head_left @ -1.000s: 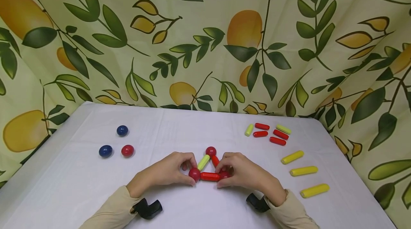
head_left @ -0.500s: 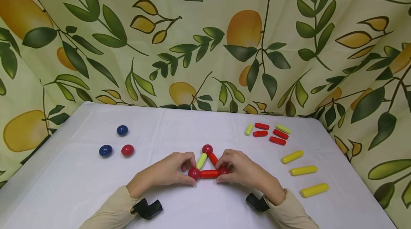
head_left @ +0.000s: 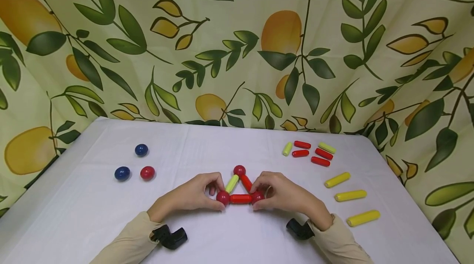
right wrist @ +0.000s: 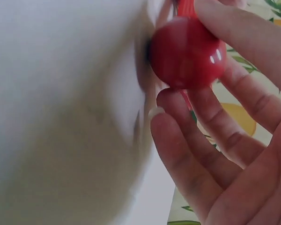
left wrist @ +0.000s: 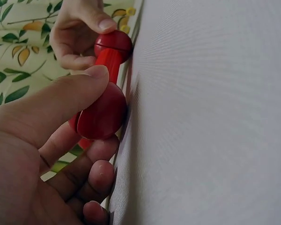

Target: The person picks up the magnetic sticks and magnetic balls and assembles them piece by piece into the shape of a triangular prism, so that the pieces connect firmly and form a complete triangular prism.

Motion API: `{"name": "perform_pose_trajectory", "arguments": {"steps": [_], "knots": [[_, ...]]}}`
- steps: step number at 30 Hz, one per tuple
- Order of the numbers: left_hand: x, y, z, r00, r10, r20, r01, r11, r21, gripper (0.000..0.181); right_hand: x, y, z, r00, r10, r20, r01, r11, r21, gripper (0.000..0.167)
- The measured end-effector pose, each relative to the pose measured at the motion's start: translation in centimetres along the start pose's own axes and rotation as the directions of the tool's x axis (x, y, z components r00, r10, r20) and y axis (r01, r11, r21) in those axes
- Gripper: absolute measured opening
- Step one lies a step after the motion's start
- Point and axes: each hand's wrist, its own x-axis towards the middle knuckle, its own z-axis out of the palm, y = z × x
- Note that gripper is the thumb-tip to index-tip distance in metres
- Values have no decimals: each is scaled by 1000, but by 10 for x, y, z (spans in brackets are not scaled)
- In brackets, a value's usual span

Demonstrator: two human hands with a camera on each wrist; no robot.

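Observation:
A small triangle lies flat near the table's middle, made of three red balls joined by short rods. Its base is a red rod (head_left: 240, 199), its right side a second red rod (head_left: 246, 183), its left side a yellow-green rod (head_left: 232, 184). My left hand (head_left: 196, 192) pinches the left corner ball (left wrist: 102, 112) between thumb and fingers. The right corner ball (right wrist: 187, 52) is held by my right hand (head_left: 279, 192), thumb on one side and fingers on the other. At the far corner the top ball (head_left: 239, 170) is untouched.
Two blue balls (head_left: 122, 173) and a loose red ball (head_left: 147, 173) lie at the left. Several short red and yellow-green rods (head_left: 300, 154) are spread at the back right. Longer yellow rods (head_left: 350, 195) lie below them. A patterned curtain (head_left: 237, 50) hangs behind the table.
The triangle's top ball has shifted slightly left and away from me, and the right corner has moved a little in the same way. Both hands keep their hold on the corner balls.

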Motion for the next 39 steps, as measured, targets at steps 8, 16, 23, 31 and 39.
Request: {"name": "perform_pose_trajectory", "arguments": {"steps": [8,16,23,31,39], "knots": [[0,0,-1,1000,-7,5,7,1000,-14,32,-5,16,-17,994,27,-106,-30,999,-25,28],[-1,-2,0,1000,-14,5,14,999,-30,32,-13,40,-41,957,60,-283,-95,989,-112,25],[0,-1,-1,1000,-29,8,29,999,-33,32,-26,49,-62,934,96,-343,-143,983,-116,27],[0,-1,-1,1000,-27,5,27,999,-25,32,-38,59,-77,923,128,-364,-190,972,-139,31],[0,-1,-1,999,-31,9,31,999,-19,33,-44,68,-84,908,197,-369,-267,952,-149,32]]}}
